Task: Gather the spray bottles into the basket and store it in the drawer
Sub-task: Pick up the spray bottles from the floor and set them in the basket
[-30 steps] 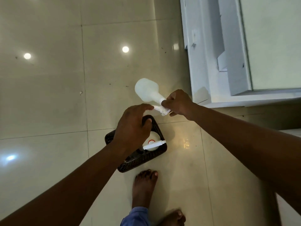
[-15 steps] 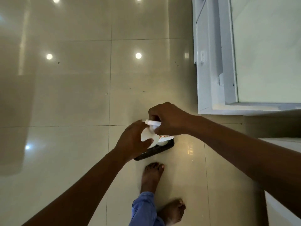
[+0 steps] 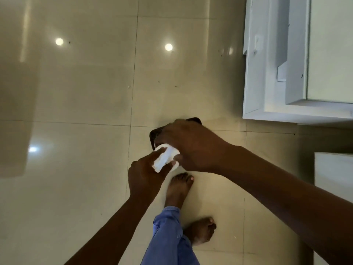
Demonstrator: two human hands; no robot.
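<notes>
I hold a dark woven basket (image 3: pixel 155 135) above the floor; only its far rim shows past my hands. My left hand (image 3: pixel 145 178) grips its near side, with the thumb against a white spray bottle (image 3: pixel 165 157) whose round body and trigger head show inside the basket. My right hand (image 3: pixel 193 148) covers the basket from above, fingers closed on a spray bottle in it. What lies under that hand is hidden. The white drawer unit (image 3: pixel 271 77) stands at the upper right, its compartment open.
Glossy beige floor tiles (image 3: pixel 86 92) spread to the left and ahead. My bare feet (image 3: pixel 179 188) stand right below the basket, one leg in blue trousers (image 3: pixel 168 238). A white furniture edge (image 3: pixel 334 169) sits at the right.
My right hand has brought the white spray bottle down from above the basket into it. The view has swung, and the basket now sits higher and closer to the drawer unit.
</notes>
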